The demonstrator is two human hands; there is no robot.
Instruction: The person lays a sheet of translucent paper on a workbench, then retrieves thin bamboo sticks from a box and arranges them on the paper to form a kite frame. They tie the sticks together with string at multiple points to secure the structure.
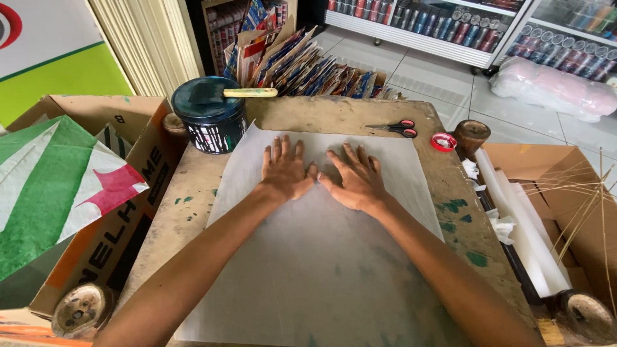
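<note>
Head view: at far left a green, white and pink kite (51, 186) lies over a cardboard box (122, 218), and a dark paint can (209, 115) with a brush across it stands at the table's (193, 212) back left corner. The left hand (285, 170) lies flat, fingers spread, on the white paper (321, 257); the right hand (355, 180) is pressed down beside it, thumbs nearly touching. The paper's long axis runs away from the person. Scissors (397, 128) and a red tape roll (443, 142) lie beyond.
</note>
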